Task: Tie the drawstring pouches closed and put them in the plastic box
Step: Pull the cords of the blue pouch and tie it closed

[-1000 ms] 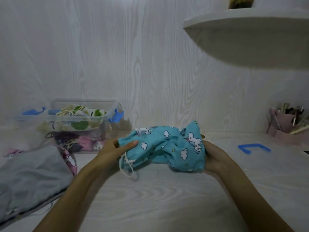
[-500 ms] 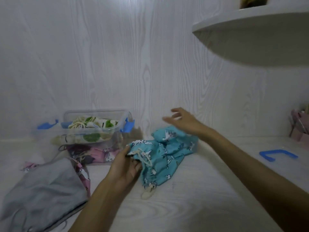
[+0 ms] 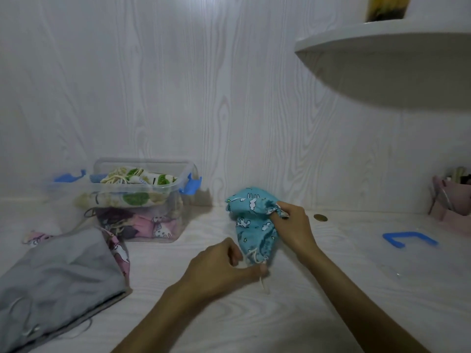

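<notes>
- The blue pouch lies on the bench ahead of me, its long axis running from the far bunched end toward me, down to the cord end.
- My left hand sits at that near end, grip narrow, pinching the drawstring, which trails toward me.
- My right hand grips the far gathered fabric, fingers curled round it.
- I judge the next pull goes along that axis, left hand nearer the cord.
- The plastic box, already holding pouches, stands well left; a grey cloth lies in front of it.
</notes>
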### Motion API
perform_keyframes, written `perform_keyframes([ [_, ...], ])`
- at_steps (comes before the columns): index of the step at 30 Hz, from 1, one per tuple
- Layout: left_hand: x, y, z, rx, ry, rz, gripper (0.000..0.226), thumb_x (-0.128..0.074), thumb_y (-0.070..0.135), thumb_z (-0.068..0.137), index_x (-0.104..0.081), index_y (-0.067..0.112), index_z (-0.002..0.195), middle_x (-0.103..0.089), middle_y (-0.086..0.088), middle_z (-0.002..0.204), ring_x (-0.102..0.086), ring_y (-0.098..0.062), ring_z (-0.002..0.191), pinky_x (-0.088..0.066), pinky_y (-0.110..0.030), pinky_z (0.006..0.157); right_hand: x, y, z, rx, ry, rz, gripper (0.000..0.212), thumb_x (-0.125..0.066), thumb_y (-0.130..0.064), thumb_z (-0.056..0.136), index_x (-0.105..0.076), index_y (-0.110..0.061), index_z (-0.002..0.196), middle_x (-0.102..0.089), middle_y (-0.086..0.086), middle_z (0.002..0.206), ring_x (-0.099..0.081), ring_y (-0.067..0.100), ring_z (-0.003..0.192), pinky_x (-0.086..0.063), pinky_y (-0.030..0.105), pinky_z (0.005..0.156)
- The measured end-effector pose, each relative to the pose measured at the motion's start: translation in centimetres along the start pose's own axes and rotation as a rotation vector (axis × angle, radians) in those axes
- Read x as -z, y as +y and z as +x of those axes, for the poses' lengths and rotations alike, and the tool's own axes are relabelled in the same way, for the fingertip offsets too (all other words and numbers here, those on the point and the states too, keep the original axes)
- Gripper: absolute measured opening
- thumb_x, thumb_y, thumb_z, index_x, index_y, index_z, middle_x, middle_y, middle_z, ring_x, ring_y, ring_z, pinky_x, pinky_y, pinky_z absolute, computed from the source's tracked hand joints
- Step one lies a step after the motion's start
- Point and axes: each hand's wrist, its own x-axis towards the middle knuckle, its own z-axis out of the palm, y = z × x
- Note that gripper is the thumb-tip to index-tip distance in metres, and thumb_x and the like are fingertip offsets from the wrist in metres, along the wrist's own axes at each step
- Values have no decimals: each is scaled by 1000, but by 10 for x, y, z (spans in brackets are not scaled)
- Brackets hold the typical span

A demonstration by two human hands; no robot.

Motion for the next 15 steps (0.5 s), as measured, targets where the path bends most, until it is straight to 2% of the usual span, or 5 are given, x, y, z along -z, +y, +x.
perform_keyframes([
  [4,-13,8,1,-90,49,77,55,-59,83,56,-63,31,73,-56,17,58,-49,0,55,-34,-22,52,1,13,-4,-248,37,321,22,-54,-24,94,-66,-15,111,-69,10,106,-66,23,94,-57,38,77],
  [8,-25,3,6,-184,-140,-271,39,-69,66,67,-71,33,87,-70,12,77,-59,-5,70,-50,-36,67,-4,9,-10,-387,-53,597,24,-53,-23,95,-63,-7,108,-70,15,104,-66,30,97,-54,45,87],
  [10,-25,3,10,-216,-170,-490,32,-63,46,83,-73,17,91,-73,-1,87,-65,-14,80,-52,-37,77,-4,8,-12,-339,-104,435,28,-45,-30,98,-62,-10,108,-69,11,104,-66,27,97,-55,41,85],
  [12,-16,4,17,-77,-186,-811,25,-50,21,96,-65,2,90,-72,-12,85,-66,-19,72,-50,-31,74,3,6,-13,-227,-119,83,35,-33,-36,101,-59,-13,100,-66,8,95,-62,19,83,-50,29,69],
  [15,5,7,20,188,-224,-1188,21,-43,13,94,-58,9,80,-71,-9,72,-66,-18,54,-55,-28,58,21,3,-15,-183,-260,-119,49,-26,-44,100,-53,-14,71,-55,0,64,-48,2,45,-34,13,41],
])
